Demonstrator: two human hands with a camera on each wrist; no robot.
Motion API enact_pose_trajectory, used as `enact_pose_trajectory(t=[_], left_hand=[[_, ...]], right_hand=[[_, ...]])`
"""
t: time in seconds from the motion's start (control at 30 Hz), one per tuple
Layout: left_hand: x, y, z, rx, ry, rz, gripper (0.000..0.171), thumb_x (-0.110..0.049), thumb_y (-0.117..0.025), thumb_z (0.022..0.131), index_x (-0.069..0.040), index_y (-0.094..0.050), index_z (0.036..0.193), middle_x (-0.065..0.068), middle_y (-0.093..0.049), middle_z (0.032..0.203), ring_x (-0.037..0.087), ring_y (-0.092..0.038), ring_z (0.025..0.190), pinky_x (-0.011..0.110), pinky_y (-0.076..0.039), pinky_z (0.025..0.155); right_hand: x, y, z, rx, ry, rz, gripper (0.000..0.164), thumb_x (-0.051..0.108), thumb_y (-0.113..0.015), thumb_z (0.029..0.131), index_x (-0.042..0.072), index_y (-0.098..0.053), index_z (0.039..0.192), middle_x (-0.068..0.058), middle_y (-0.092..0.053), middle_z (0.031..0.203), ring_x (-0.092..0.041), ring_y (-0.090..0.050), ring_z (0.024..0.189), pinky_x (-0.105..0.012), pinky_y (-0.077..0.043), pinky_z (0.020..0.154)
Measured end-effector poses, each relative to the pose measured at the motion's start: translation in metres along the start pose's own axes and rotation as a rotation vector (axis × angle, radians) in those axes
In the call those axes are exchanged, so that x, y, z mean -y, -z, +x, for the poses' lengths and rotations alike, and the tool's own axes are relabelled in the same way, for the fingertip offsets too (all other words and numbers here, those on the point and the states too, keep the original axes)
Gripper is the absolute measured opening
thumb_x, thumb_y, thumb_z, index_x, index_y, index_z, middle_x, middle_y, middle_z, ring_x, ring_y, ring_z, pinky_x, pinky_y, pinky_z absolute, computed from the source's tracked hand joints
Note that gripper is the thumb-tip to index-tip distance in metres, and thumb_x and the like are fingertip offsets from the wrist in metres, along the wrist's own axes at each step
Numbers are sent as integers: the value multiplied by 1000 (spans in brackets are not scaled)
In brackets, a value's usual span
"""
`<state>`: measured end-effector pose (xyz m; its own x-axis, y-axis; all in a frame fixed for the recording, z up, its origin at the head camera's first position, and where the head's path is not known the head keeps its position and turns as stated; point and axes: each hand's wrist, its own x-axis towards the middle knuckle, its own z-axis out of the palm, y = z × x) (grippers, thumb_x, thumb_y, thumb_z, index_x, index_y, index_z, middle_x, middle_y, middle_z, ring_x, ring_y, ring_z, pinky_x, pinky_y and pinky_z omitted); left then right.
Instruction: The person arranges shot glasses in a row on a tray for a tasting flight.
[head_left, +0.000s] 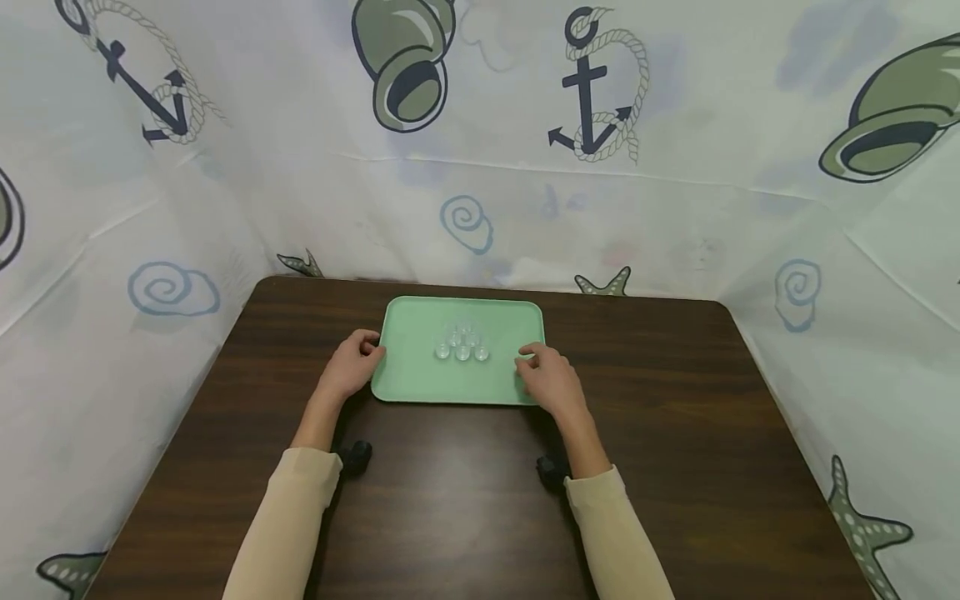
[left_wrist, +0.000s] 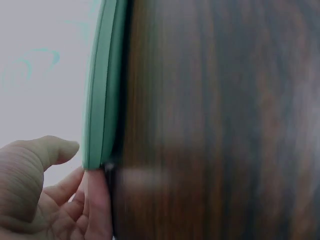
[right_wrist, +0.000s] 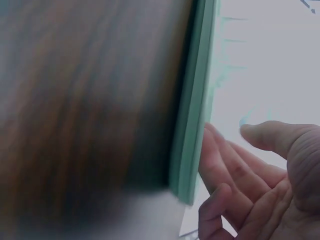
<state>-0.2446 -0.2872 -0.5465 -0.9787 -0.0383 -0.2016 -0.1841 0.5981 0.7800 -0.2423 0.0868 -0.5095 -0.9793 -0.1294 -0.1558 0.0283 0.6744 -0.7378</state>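
A pale green tray (head_left: pixel 420 375) lies on the dark wooden table, its far side near the table's back edge. Several small, round, clear glass-like pieces (head_left: pixel 462 353) stand grouped on its middle. My left hand (head_left: pixel 355 364) is at the tray's left end; in the left wrist view its fingers (left_wrist: pixel 97 200) touch the end of the rim, and the thumb is just off the top edge. At the opposite end is my right hand (head_left: pixel 550 379). Its fingers (right_wrist: pixel 215 160) rest against the rim in the right wrist view, with the thumb held apart.
The brown table (head_left: pixel 457 500) extends toward me and to both sides of the tray. A white cloth (head_left: pixel 337 200) printed with anchors, shells and starfish hangs behind and beside it. Small black devices (head_left: pixel 356 458) sit at both wrists, below the cream sleeves (head_left: pixel 288 525).
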Motion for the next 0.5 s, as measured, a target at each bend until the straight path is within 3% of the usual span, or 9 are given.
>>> enact_pose_trajectory(t=[0.27, 0.37, 0.5], left_hand=[[-7, 7, -11, -71, 45, 84, 58, -40, -48, 113, -5, -41, 160, 21, -60, 132, 36, -62, 104, 42, -48, 78], [-13, 11, -14, -72, 48, 112, 59, -41, -46, 113, -5, -42, 160, 23, -58, 138, 39, -62, 112, 51, -50, 84], [-25, 19, -13, -65, 4, 133, 58, -40, -44, 114, -3, -44, 158, 25, -51, 146, 43, -55, 125, 65, -47, 98]], right_hand=[[-7, 11, -4, -11, 59, 35, 40, 35, -60, 112, 12, -67, 143, -5, -81, 110, -22, -75, 76, -35, -55, 64], [-10, 20, -4, -23, 74, 14, 40, 36, -59, 112, 12, -67, 143, -7, -79, 114, -24, -74, 84, -39, -56, 69], [-11, 37, -1, -56, 113, -31, 40, 38, -58, 112, 12, -68, 142, -10, -75, 126, -30, -72, 105, -51, -59, 87]])
